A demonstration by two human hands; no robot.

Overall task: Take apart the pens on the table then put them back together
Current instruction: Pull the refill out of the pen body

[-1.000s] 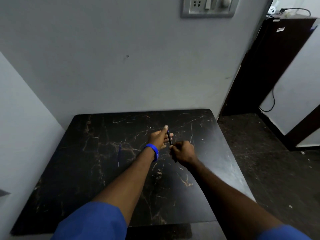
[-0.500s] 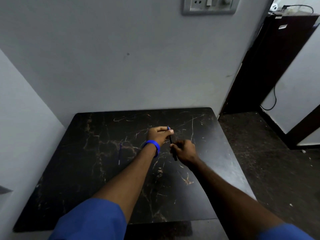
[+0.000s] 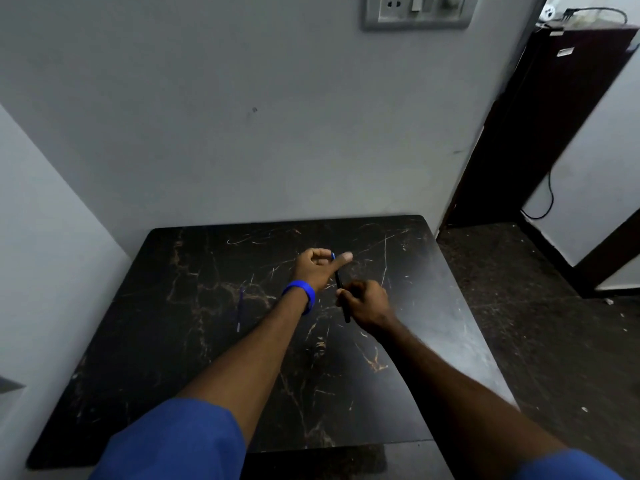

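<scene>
Over table, right hand fisted round dark pen, left hand pinching blue bit, mostly hidden.

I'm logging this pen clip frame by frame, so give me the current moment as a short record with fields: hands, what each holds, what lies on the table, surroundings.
left hand: closed on a small blue piece, above the table
right hand: gripping a dark pen barrel, which points up toward the left hand
wrist: blue band on the left wrist
table: black marble-pattern top
loose on table: thin blue pen part, left of the left forearm
wall: socket plate above the table
right side: dark cabinet
</scene>
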